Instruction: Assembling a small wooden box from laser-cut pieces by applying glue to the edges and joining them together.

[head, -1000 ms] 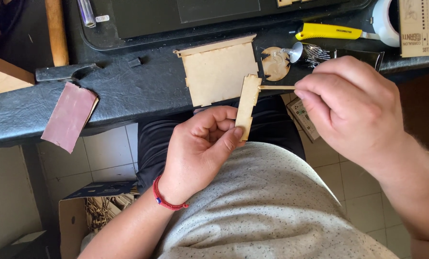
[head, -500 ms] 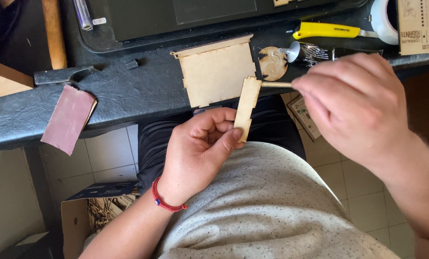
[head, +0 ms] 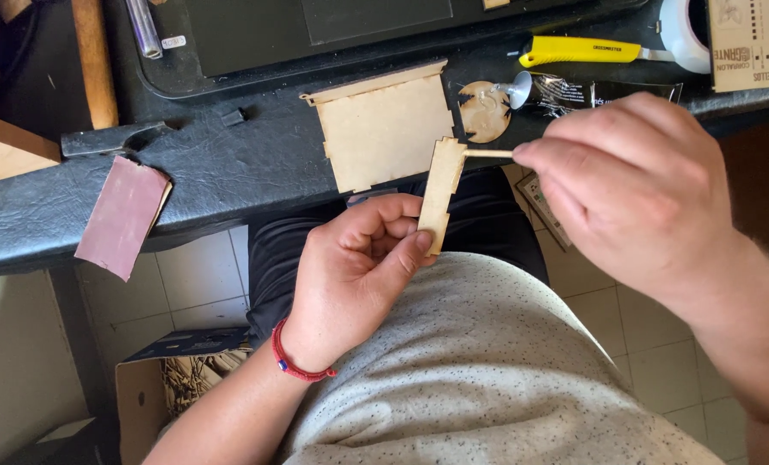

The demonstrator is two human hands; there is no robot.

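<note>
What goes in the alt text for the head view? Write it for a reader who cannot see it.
Seen from above, a person's left hand pinches a narrow notched wooden strip upright while the right hand presses a thin wooden stick against its top edge. Behind lie a dark table, a larger wooden panel, a yellow utility knife and sandpaper.

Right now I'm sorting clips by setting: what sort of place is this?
Probably a home hobby workbench: a black-topped table holding a laser-cut wooden panel, sandpaper and a yellow utility knife.
</note>
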